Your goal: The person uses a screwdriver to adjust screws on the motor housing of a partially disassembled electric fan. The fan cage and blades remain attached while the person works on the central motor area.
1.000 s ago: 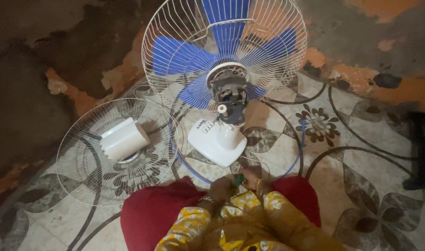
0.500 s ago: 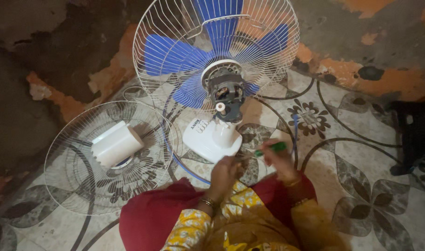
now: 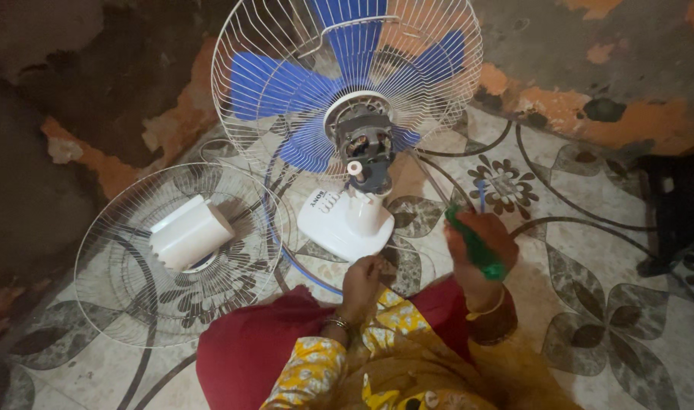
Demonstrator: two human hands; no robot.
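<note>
Screwdriver [image 3: 474, 244] with the green handle is sitting clenched in my right hand [image 3: 480, 247], its shaft pointing up toward the exposed motor [image 3: 364, 144] of the fan [image 3: 347, 114] standing on the tiled floor [image 3: 590, 250]. My left hand [image 3: 362, 285] is resting loosely curled, grasping nothing, just beside the fan's white base [image 3: 345, 224]. A detached wire grille [image 3: 184, 254] is lying left, carrying a white cover [image 3: 189, 231].

Thin white-coated metal wire forms the fan cage [image 3: 286, 83] and the loose grille [image 3: 119, 288]. Blue blades [image 3: 271, 80] look like smooth translucent plastic. The white base [image 3: 339, 224] and white cap [image 3: 189, 233] are glossy plastic. The screwdriver [image 3: 476, 247] has a green plastic handle (slightly shiny). The patterned floor [image 3: 590, 250] looks polished; the wall [image 3: 74, 91] is rough and flaking.
</note>
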